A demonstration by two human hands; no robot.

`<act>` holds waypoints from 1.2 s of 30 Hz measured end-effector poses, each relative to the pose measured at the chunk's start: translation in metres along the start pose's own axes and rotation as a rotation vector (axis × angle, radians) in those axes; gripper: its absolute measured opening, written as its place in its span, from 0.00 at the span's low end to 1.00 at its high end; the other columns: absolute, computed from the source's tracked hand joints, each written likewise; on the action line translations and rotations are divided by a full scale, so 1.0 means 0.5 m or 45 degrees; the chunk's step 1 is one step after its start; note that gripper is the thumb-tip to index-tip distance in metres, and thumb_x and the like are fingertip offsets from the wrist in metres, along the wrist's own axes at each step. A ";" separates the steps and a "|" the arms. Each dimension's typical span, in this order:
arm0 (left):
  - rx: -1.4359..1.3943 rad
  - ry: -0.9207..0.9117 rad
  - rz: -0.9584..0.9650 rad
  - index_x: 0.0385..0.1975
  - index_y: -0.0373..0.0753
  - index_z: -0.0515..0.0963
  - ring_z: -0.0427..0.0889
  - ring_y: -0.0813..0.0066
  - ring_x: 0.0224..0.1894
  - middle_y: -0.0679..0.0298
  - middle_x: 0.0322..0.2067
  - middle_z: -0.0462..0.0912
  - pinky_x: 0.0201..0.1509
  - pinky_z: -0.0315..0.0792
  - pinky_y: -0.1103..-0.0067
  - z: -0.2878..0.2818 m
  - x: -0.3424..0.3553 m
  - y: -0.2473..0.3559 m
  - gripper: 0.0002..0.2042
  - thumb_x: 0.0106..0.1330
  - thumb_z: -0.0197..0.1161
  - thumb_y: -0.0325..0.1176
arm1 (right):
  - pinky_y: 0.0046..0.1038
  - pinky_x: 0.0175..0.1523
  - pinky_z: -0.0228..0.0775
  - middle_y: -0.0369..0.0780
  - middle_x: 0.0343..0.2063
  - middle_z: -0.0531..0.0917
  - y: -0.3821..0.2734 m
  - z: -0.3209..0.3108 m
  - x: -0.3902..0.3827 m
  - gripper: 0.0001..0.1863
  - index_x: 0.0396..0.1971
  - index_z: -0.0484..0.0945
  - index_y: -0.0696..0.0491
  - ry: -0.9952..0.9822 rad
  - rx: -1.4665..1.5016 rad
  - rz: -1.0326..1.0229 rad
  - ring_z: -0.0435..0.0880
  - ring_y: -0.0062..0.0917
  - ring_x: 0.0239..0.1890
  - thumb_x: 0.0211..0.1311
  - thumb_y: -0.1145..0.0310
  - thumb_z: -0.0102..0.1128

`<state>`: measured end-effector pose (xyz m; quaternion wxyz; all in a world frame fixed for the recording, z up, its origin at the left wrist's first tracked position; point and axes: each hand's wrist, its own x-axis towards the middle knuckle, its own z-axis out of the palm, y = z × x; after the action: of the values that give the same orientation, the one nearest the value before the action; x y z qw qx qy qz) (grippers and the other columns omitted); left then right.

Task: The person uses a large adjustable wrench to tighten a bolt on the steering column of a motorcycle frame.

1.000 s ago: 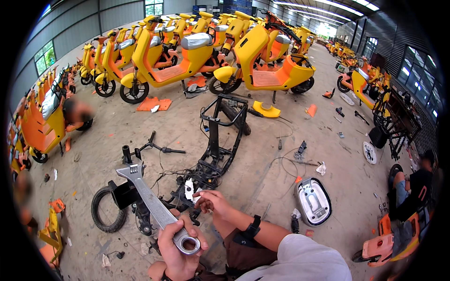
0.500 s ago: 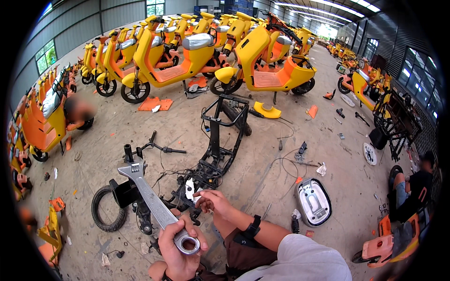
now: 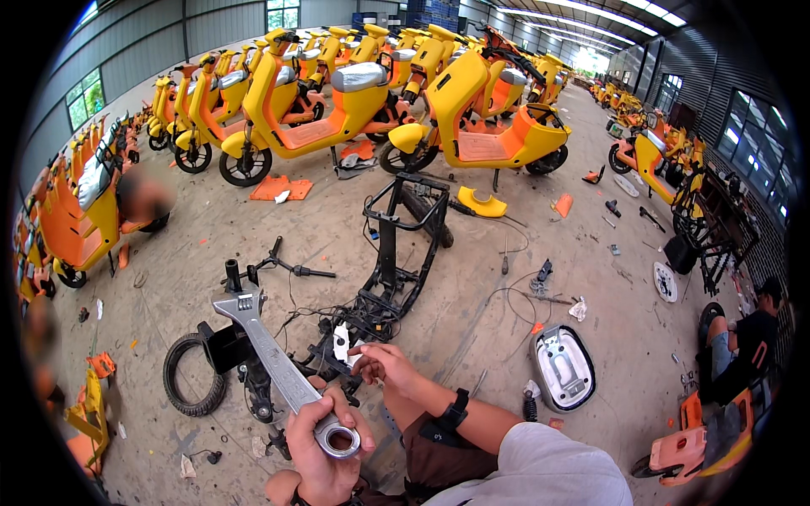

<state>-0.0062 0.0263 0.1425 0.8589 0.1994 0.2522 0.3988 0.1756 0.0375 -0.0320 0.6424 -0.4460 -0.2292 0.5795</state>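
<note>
My left hand (image 3: 319, 451) is closed around the ring end of a large silver adjustable wrench (image 3: 277, 358), whose jaw end points up and away to the left. Over my bent knee, my right hand (image 3: 390, 369) has loosely bent fingers spread a little apart, with nothing visible in them. Just past its fingertips a white piece (image 3: 341, 344) lies on a stripped black scooter frame (image 3: 387, 257) with loose cables. Behind the wrench, partly covered by it, are a black box-shaped part (image 3: 226, 349) and a wheel with a black tyre (image 3: 171, 379).
Rows of yellow and orange scooters (image 3: 316, 126) stand beyond the frame. A scooter seat (image 3: 582, 384) lies upside down to the right, near a screwdriver (image 3: 505, 263) and cables. A person (image 3: 751, 337) sits at the far right. A black handlebar (image 3: 291, 268) lies left of the frame.
The view has shifted very slightly. Both my hands and the wrench stay essentially in place.
</note>
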 end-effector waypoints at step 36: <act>0.066 0.054 -0.058 0.30 0.36 0.68 0.74 0.68 0.13 0.63 0.18 0.69 0.09 0.62 0.81 0.020 -0.019 0.013 0.07 0.66 0.49 0.33 | 0.17 0.24 0.64 0.42 0.29 0.84 0.005 -0.006 0.000 0.19 0.47 0.77 0.58 0.001 0.031 -0.026 0.77 0.17 0.20 0.68 0.59 0.49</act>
<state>-0.0094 0.0213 0.1564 0.8566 0.2073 0.2851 0.3768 0.1768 0.0364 -0.0355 0.6538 -0.4358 -0.2264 0.5756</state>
